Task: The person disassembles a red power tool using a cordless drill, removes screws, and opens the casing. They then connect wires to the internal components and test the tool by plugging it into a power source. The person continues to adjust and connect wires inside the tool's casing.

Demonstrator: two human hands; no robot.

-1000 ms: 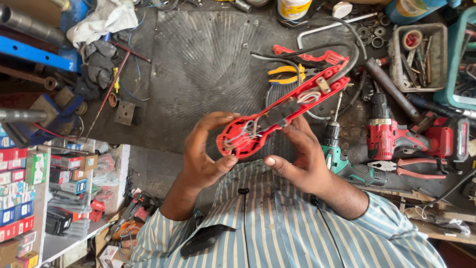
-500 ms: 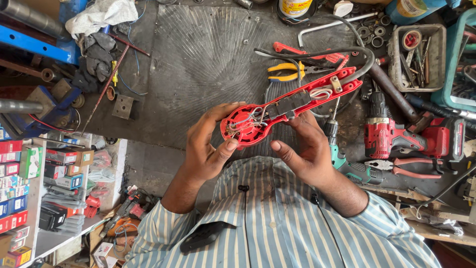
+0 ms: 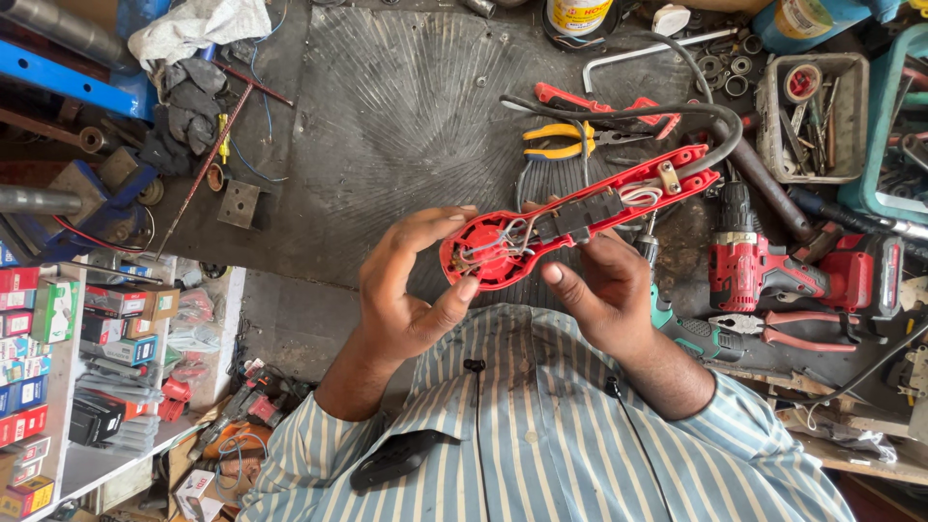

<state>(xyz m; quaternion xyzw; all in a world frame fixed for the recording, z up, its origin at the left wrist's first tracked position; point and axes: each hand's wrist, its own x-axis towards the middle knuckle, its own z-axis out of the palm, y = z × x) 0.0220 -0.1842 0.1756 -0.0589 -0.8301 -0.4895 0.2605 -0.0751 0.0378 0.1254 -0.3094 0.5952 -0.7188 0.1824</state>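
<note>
both hands grasp the opened red tool housing [image 3: 570, 224] above the counter [image 3: 406, 116], left hand [image 3: 411, 290] cupping its round wired end, right hand [image 3: 599, 290] supporting the handle; internal inspection appears underway, next calling for fine fingertip work.

Cluttered dark tabletop [image 3: 406, 116]
Yellow-handled pliers [image 3: 561, 140], a red cordless drill [image 3: 773, 271] and a grey parts tray [image 3: 812, 121] lie on it.

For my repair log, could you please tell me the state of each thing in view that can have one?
Red plastic tool handle shell: opened, wiring exposed, held in both hands.
Left hand: gripping the round end.
Right hand: supporting the shell's middle.
Red cordless drill: lying on its side.
Yellow-handled pliers: lying flat on the bench.
</note>
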